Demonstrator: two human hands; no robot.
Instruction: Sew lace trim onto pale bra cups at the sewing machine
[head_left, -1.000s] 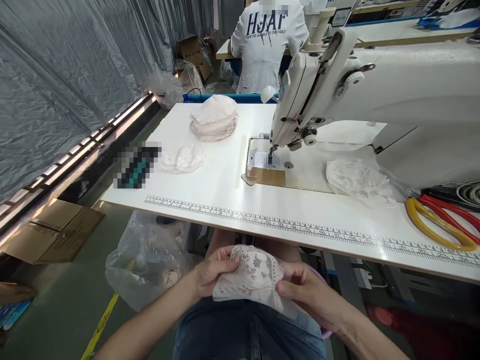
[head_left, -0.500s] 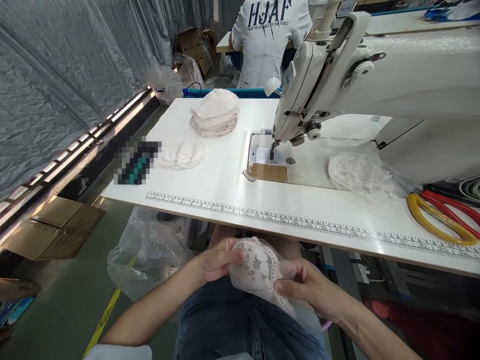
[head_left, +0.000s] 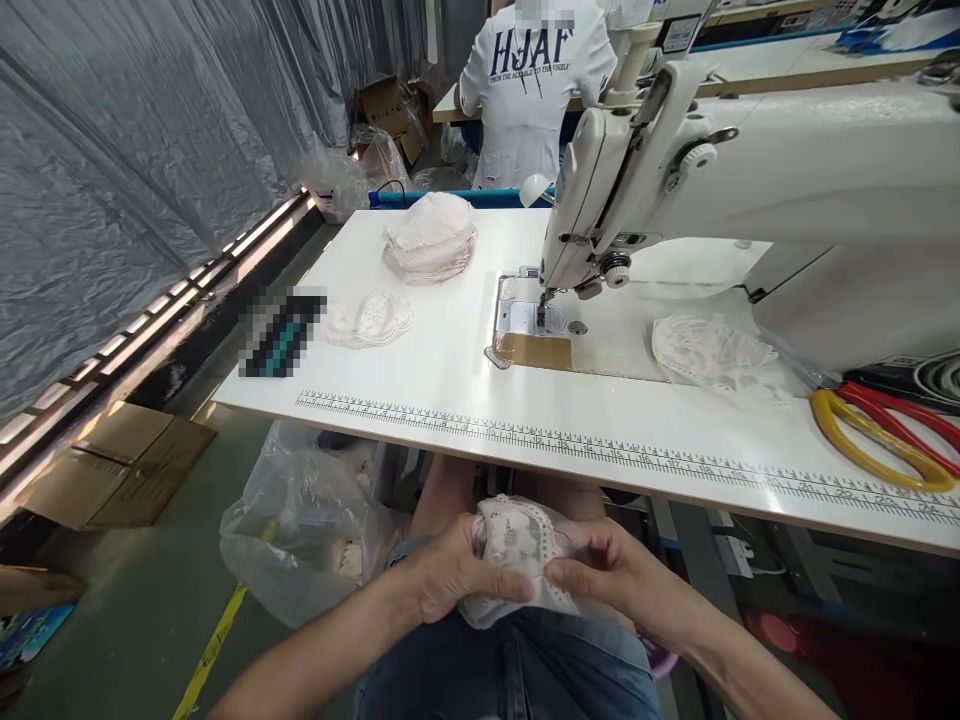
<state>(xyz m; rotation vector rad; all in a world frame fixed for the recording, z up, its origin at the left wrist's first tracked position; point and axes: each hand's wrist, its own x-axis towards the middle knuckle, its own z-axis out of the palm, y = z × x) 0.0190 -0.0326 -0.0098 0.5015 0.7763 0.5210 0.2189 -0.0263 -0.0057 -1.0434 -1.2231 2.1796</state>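
Note:
Over my lap, below the table edge, both hands hold one white lace piece [head_left: 517, 545]. My left hand [head_left: 454, 575] is closed over its left side, thumb pressed across the lace. My right hand [head_left: 611, 575] pinches its right edge between thumb and fingers. The lace is bunched between the two hands. On the white table [head_left: 450, 370] above stands a white sewing machine [head_left: 750, 190] with its needle [head_left: 541, 310] over the metal plate.
A stack of pale pink cups [head_left: 431, 238] and a small lace piece [head_left: 369, 318] lie on the table's left; more lace [head_left: 712, 355] lies right of the needle. Red and yellow scissors [head_left: 885, 440] sit far right. A plastic bag [head_left: 300, 520] stands on the floor. A person in white [head_left: 536, 90] works behind.
My left hand has slid over the lace and gathered it into a tighter bunch; a second ago the piece was spread wider between my hands.

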